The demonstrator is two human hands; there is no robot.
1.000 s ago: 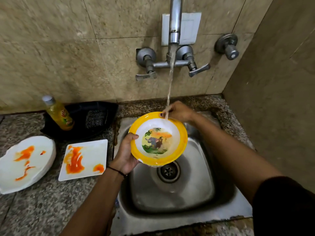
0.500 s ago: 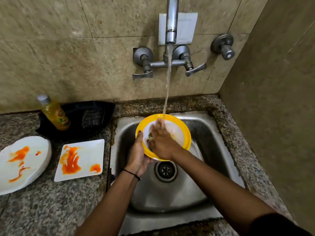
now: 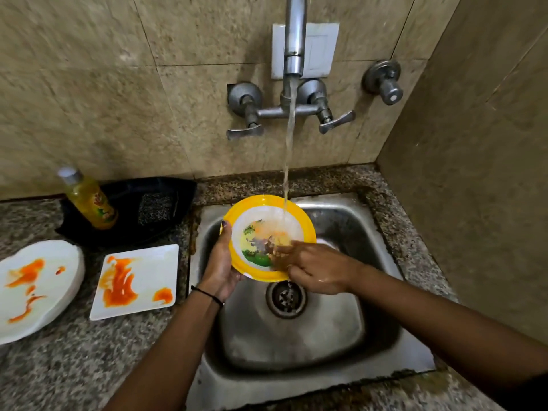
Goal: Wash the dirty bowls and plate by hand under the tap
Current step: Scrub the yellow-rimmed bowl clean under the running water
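I held the yellow bowl (image 3: pixel 300 213) over the sink (image 3: pixel 296 345), tilted toward me and directly under the tap (image 3: pixel 294 40), so the stream of water (image 3: pixel 289 143) landed on its upper inside. My left hand (image 3: pixel 221 262) gripped the bowl's left rim, thumb over the edge and fingers curled underneath. My right hand (image 3: pixel 314 269) held nothing; its fingers were stretched out and pressed against the picture on the bowl's bottom, too blurred to say more. An orange tinge showed in the water over that picture, so I judged this bowl only partly clean, somewhere in the middle of its rinse. The rest of the job had not been started. The square plate (image 3: pixel 148 271) lay on the counter (image 3: pixel 74 369) just beside the sink's left edge, smeared with orange sauce, and the white bowl (image 3: pixel 59 262) sat at the counter's left edge with similar streaks. The soap bottle (image 3: pixel 87 200) stood at the back edge of the counter against the wall, touching a black tray (image 3: pixel 175 185) that held a scrubbing pad (image 3: pixel 155 209); neither was in my hands. By my reckoning, roughly a third of the work was under way and two dishes remained.
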